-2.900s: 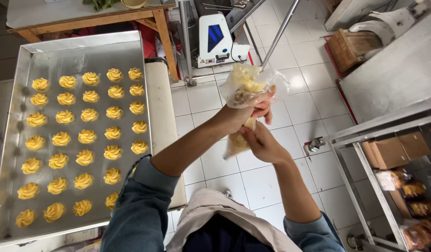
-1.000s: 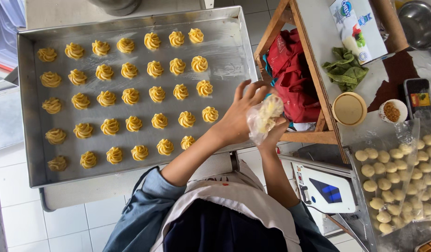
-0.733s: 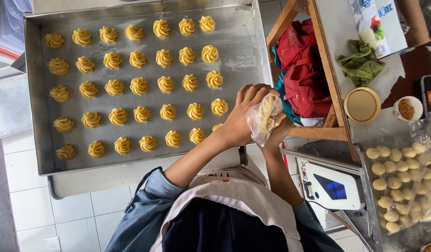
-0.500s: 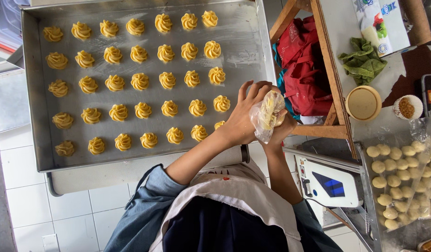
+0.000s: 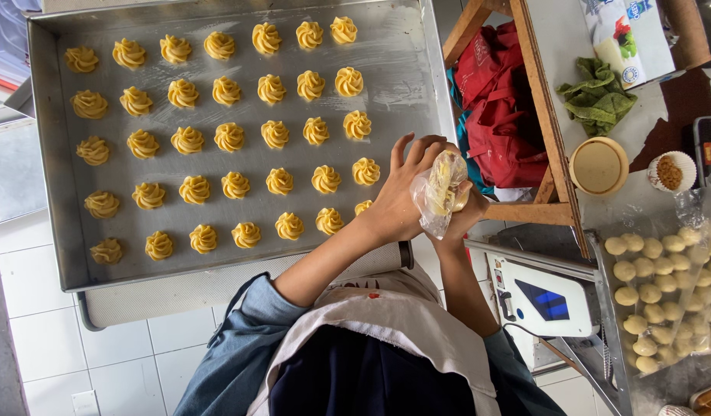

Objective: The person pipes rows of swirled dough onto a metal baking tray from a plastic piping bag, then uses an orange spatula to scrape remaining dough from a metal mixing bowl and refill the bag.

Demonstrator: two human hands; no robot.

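Both hands hold a clear piping bag (image 5: 446,183) of yellow dough at the right front edge of a large metal baking tray (image 5: 402,46). My left hand (image 5: 400,196) wraps the bag from the left, fingers spread over its top. My right hand (image 5: 465,214) grips it from beneath and is mostly hidden by the bag. Several rows of piped yellow dough swirls (image 5: 271,88) cover the tray. The nearest swirl (image 5: 362,206) lies just left of my left hand, partly hidden by it.
A wooden frame (image 5: 542,115) holding red cloth (image 5: 494,115) stands right of the tray. Beyond it lie a green cloth (image 5: 598,96), a round lidded tub (image 5: 598,166) and a paper cup of brown crumbs (image 5: 667,171). A white scale (image 5: 540,296) and a tray of pale dough balls (image 5: 664,293) sit lower right.
About three seconds ago both hands held the bag raised over the tiled floor. Now it is down at the tray's right edge, where the hands have stayed for the last second.
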